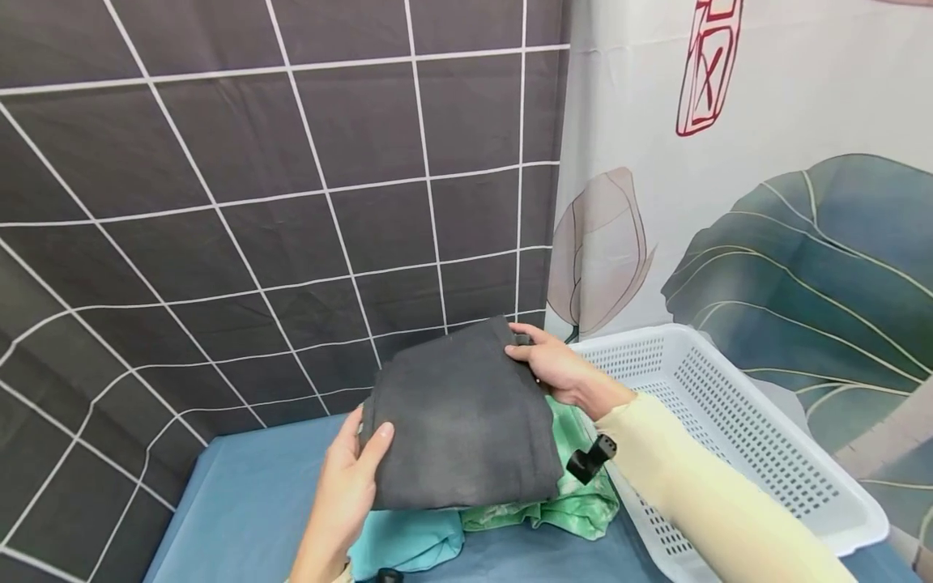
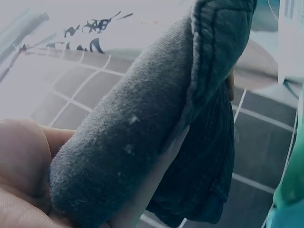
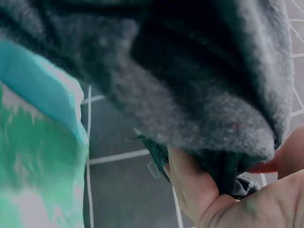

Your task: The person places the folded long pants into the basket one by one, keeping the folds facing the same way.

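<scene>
A folded dark grey denim garment (image 1: 459, 421) is held up between my two hands, its broad flat face tilted toward me. My left hand (image 1: 346, 478) grips its left edge, thumb on the front face and fingers behind. At the upper right corner, my right hand (image 1: 557, 364) pinches the edge. The left wrist view shows a thick rolled fold of the garment (image 2: 123, 128) in the palm, with a stitched seam beside it. Fuzzy grey cloth (image 3: 190, 95) hangs over the right hand (image 3: 256, 204) in the right wrist view. The garment hides part of the cloths below.
Beneath the garment lie a turquoise folded cloth (image 1: 408, 538) and a green and white patterned cloth (image 1: 583, 510) on the blue surface (image 1: 240, 486). A white perforated basket (image 1: 751, 421) stands at right, under my right forearm. A dark gridded curtain (image 1: 255, 162) hangs behind.
</scene>
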The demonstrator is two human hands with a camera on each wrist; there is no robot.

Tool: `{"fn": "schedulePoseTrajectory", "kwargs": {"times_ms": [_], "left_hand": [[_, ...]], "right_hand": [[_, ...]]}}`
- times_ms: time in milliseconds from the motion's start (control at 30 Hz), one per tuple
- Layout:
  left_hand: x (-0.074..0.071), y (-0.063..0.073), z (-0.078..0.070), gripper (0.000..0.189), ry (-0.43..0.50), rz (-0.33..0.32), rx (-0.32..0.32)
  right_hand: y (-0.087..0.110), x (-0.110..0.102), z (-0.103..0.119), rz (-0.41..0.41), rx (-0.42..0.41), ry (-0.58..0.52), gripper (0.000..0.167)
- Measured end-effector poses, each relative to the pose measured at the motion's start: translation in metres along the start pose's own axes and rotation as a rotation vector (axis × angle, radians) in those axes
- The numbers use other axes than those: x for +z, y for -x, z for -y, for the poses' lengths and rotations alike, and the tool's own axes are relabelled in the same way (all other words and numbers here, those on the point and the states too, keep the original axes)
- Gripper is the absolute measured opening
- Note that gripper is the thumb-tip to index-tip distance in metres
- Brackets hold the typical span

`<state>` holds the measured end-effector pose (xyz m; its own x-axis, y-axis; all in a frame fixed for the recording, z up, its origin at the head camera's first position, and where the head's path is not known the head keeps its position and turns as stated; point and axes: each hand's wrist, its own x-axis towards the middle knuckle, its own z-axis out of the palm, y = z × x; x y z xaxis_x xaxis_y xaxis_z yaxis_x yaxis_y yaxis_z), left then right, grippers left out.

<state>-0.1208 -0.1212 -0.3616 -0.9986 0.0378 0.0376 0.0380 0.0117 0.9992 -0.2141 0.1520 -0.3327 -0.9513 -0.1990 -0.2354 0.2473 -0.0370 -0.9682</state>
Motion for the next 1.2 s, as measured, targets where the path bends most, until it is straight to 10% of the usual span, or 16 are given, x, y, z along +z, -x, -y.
{"fn": "schedulePoseTrajectory", "kwargs": {"times_ms": [1200], "left_hand": [[0.134,-0.025,0.007,0.057,-0.156,0.306,0.050]], "right_hand": [[0.042,-0.161,0.005,0.009,0.063,0.303,0.072]]}}
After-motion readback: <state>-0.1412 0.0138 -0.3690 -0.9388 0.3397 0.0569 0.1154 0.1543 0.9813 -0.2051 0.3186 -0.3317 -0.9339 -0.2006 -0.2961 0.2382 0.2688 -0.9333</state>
